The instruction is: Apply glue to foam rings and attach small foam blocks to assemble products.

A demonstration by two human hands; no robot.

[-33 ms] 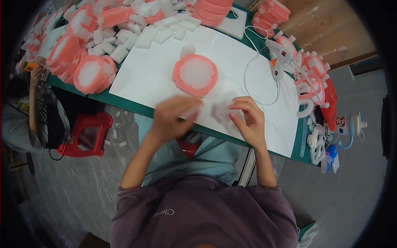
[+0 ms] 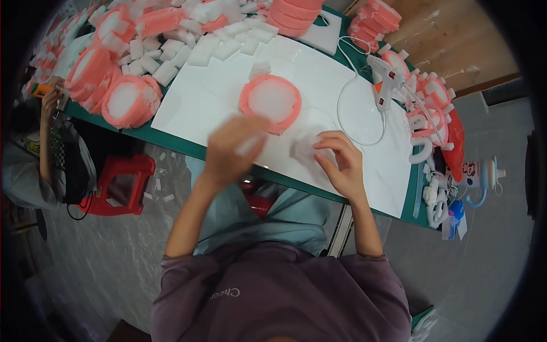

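Note:
A round pink foam ring with a white centre (image 2: 270, 101) lies on the white board (image 2: 222, 91) in front of me. Just below it my left hand (image 2: 233, 151) is smeared by motion; a whitish patch shows at its fingers, too blurred to name. On its right, my right hand (image 2: 343, 168) has its thumb and fingers curled around the edge of a small, blurred white foam piece (image 2: 305, 149), which it holds over the board. A pale scrap of foam (image 2: 260, 69) touches the far side of the ring.
White foam blocks (image 2: 165, 73) and stacked pink foam rings (image 2: 128, 102) crowd the far left. A glue gun (image 2: 388, 84) with a looped white cable stands at the right, beside more pink pieces. Another person's arm (image 2: 47, 122) and a red stool (image 2: 124, 185) are at left.
My left hand has shifted slightly to the left and away from my right hand. The right hand and the white foam piece have barely moved.

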